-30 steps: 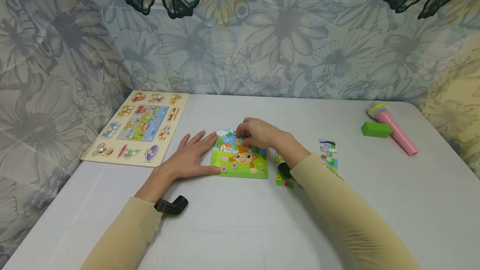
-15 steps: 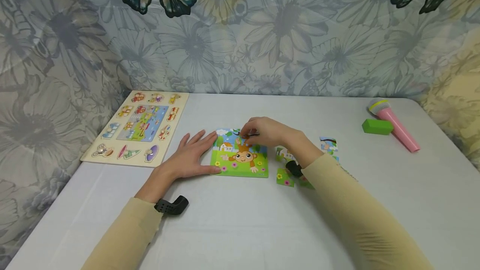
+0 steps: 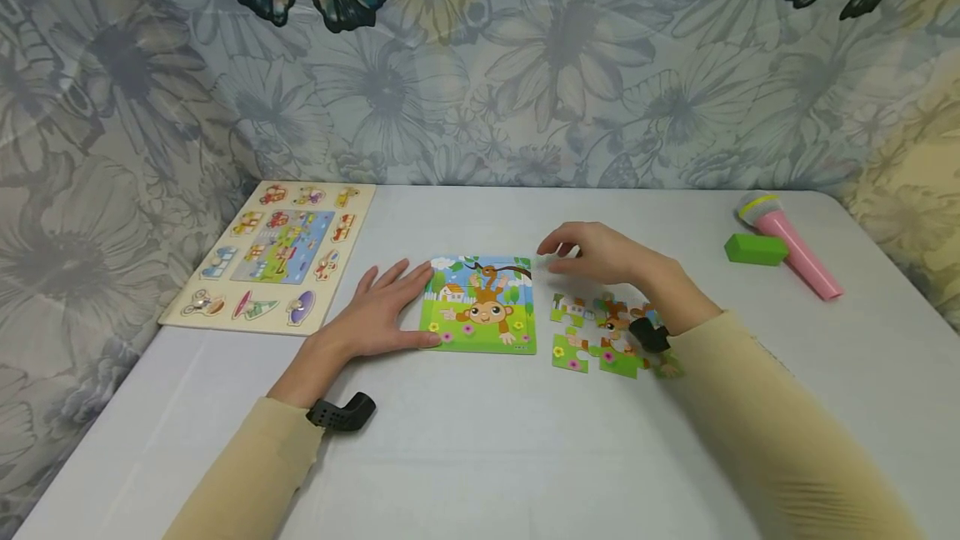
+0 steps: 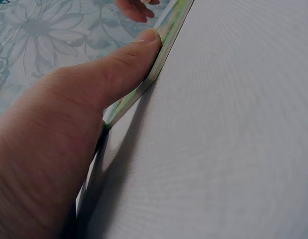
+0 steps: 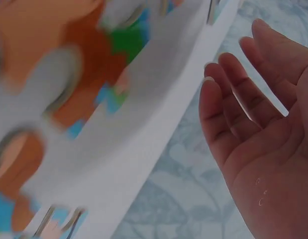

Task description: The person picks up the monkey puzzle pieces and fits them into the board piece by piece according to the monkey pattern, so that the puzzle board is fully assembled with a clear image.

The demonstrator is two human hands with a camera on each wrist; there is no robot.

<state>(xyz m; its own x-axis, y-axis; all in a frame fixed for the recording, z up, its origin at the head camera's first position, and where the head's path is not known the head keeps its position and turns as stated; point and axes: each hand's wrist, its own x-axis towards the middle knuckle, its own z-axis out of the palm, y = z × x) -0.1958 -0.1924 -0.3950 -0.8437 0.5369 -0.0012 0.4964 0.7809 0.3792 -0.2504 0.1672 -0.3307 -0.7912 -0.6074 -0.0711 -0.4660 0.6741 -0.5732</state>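
A square monkey picture board (image 3: 480,319) lies flat on the table, its upper part showing a branch and a curled tail. Spread along its left side is my left hand (image 3: 386,315), the thumb resting on the lower left corner; in the left wrist view the thumb (image 4: 126,62) lies over the board's edge (image 4: 166,50). My right hand (image 3: 600,252) hovers just beyond the board's upper right corner, fingers loosely bent. Its palm (image 5: 273,174) is empty in the right wrist view. Beneath the right wrist lie several loose puzzle pieces (image 3: 618,362), partly covered.
At the left of the table (image 3: 435,457) is a large wooden puzzle board (image 3: 262,311) with vehicle and toy pictures. A green block (image 3: 755,250) lies against a pink toy microphone (image 3: 802,261) at the right. Patterned fabric (image 3: 570,65) hangs behind the table.
My right hand has moved right, off the board, uncovering the branch and tail at its top and more loose pieces. The left hand keeps its place.
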